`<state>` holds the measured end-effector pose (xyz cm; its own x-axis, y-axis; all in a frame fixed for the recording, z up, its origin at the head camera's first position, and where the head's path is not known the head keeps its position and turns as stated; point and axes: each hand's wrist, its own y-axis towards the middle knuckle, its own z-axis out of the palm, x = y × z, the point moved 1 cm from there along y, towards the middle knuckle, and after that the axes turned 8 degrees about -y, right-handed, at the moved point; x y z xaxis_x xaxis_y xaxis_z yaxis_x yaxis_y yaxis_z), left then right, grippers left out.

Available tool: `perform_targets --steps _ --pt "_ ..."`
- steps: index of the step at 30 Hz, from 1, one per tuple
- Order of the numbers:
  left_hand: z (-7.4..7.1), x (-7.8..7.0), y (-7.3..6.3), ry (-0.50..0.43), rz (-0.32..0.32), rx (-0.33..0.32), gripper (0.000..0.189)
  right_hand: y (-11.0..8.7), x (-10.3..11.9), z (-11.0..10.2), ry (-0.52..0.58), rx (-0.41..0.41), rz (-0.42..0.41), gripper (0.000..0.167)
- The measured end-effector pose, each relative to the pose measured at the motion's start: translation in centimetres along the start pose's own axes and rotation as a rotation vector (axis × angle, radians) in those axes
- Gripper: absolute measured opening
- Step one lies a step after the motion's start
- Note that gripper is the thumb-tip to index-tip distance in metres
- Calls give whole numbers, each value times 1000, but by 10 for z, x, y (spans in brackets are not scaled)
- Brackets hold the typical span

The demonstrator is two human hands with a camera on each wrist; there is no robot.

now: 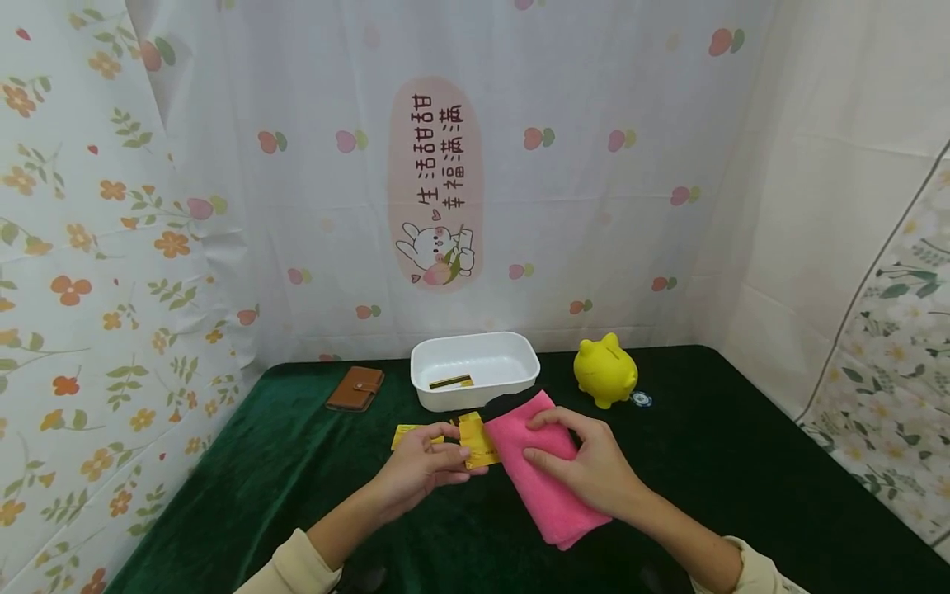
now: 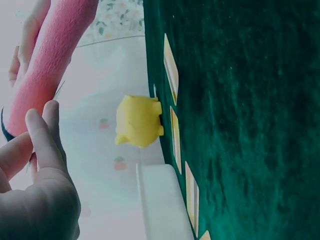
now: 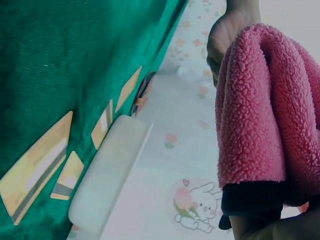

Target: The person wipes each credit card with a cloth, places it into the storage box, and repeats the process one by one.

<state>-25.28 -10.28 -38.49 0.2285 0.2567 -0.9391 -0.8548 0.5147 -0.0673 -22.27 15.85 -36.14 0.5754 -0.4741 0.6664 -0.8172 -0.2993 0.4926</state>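
The fingers of the left hand [image 1: 426, 466] pinch a yellow card [image 1: 481, 450] just below the frame's centre, and those of the right hand [image 1: 597, 462] grip a folded pink cloth [image 1: 545, 483] that meets the card's right end in the head view. Work on this card looks underway; a striped card [image 1: 453, 382] lies in the white tub [image 1: 475, 399] at centre, while loose cards [image 3: 37, 169] lie before it on the green-covered worktop [image 1: 297, 478], done or waiting I cannot tell. Both forearms slant inward from the lower edge, hands nearly touching.
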Motion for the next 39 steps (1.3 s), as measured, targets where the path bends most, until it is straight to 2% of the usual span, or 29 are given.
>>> perform_targets --steps 6,12,17,22,28,34,39 --pt "6 1 1 -42 12 32 30 6 8 5 -1 -23 -88 29" --pt "10 2 2 -48 52 64 18 8 12 8 -4 -44 -101 30" --pt "11 3 2 -33 87 99 18 7 14 12 4 -53 -106 30" --pt "10 5 2 -19 110 98 19 8 15 16 7 -61 -142 29" --pt "11 3 0 0 187 88 15 9 17 20 -49 -113 -204 31" --pt "13 3 -2 38 260 77 15 7 22 21 -132 -140 -203 34" --pt "13 4 -2 64 273 57 16 6 23 23 -184 -152 -203 34"
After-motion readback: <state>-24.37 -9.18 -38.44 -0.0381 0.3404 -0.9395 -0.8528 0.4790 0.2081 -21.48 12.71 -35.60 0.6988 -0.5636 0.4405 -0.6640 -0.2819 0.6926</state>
